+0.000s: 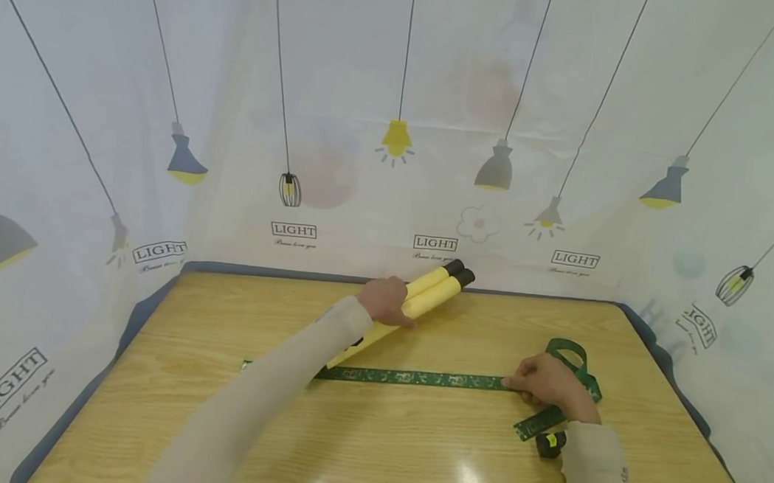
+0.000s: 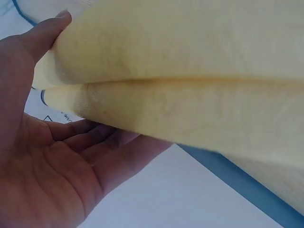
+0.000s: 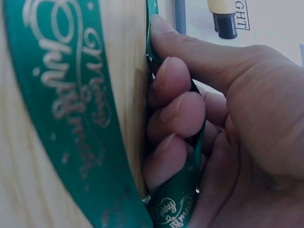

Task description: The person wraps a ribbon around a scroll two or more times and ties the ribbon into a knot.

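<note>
In the head view my left hand (image 1: 385,300) holds a pair of yellow tubes (image 1: 433,292) with black ends, tilted up toward the back right. From the left wrist view, the thumb lies along one side of the tubes (image 2: 190,104) and the fingers pass behind them. My right hand (image 1: 548,381) pinches a green ribbon (image 1: 405,377) between thumb and fingers. The ribbon stretches straight leftward across the table, passing below the tubes; its left part is partly hidden by my left sleeve. Loose ribbon loops around the right hand, and "Merry Christmas" lettering shows on the ribbon (image 3: 71,104) in the right wrist view.
A small black and yellow object (image 1: 550,443), possibly a tape measure, lies by my right wrist. The wooden table (image 1: 414,450) is bordered at the back and sides by white cloth (image 1: 371,63) printed with hanging lamps.
</note>
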Demonstrator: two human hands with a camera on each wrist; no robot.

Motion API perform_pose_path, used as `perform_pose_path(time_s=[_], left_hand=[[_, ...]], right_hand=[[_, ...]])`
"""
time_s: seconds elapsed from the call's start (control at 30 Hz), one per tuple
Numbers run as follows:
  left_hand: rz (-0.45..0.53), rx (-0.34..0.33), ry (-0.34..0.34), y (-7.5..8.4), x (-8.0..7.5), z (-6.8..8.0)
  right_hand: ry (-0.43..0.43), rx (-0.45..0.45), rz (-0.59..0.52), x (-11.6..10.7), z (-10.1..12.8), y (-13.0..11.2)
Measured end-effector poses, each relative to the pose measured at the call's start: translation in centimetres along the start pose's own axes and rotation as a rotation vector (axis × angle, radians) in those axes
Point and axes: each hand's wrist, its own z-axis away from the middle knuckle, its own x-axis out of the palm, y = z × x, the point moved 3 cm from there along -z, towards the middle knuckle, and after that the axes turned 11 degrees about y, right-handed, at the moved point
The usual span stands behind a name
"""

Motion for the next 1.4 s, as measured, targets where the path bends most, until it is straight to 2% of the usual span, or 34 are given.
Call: perform_pose_path(time_s=[0.2, 0.37, 0.57, 0.8, 1.0, 1.17, 1.4], left_hand=[[0.052, -0.027, 0.028, -0.4, -0.6, 1.4], [0.118, -0.115, 0.089, -0.8, -0.4, 3.3], [0.250, -0.197, 0.138, -0.8, 0.5, 5.5], [0.318, -0.260, 0.190, 0.2, 1.4, 7.4], [0.458, -0.397, 0.179, 1.6, 1.6, 9.1], [0.462, -0.448, 0.184, 2.2, 2.3, 9.3], [0.411, -0.470, 0.196, 2.8, 3.4, 9.5]], right_hand=[[0.004, 0.001, -0.007, -0.2, 0.1, 0.0], [0.013, -0.001, -0.005, -0.1, 0.1, 0.0], [0.012, -0.007, -0.007, 0.1, 0.1, 0.1], [0.000, -0.001, -0.018, 0.1, 0.1, 0.1], [-0.004, 0.001, -0.014, 0.0, 0.1, 0.0], [-0.007, -0.002, -0.018, 0.0, 0.2, 0.0], [-0.003, -0.010, 0.005, -0.1, 0.0, 0.2]])
